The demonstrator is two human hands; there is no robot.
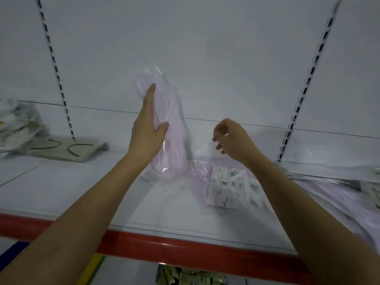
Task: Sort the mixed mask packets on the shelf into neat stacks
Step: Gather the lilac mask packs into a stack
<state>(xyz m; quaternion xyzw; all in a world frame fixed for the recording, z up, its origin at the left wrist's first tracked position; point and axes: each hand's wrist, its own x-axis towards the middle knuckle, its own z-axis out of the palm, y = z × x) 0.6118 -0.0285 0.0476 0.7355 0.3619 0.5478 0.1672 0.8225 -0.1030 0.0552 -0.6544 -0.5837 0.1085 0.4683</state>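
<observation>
**Two bare hands over mask packets on a white shelf**

The white shelf (pixel 61 192) has a red front edge (pixel 185 249) and a white slotted back panel. On it lie several groups of clear-wrapped mask packets.

Counted items: one pink mask packet (pixel 170 128) stands on end near the middle of the shelf, leaning toward the back panel. One patterned mask packet (pixel 228 186), white with small blue-grey prints, lies flat just right of it, nearer the front edge, on top of flat pink packets (pixel 339 204) that spread toward the right end of the shelf; their number cannot be told. At the left end, against the back panel, lies a heap of patterned packets (pixel 18 128), too blurred to count, and beside it one flat beige packet (pixel 67 149) with dark ear loops.

Left hand (pixel 147 130): the forearm reaches up from the lower left. The fingers are straight and pressed together along the left face of the upright pink packet, and the thumb bends round its near side, so the packet is held between thumb and fingers. The packet's lower end is at the shelf surface; contact cannot be told.

Right hand (pixel 232 138): the forearm rises from the lower right. The hand hangs above the flat pink packets, fingers curled inward, back toward the viewer. Whether the fingertips pinch clear wrapping cannot be told.
</observation>
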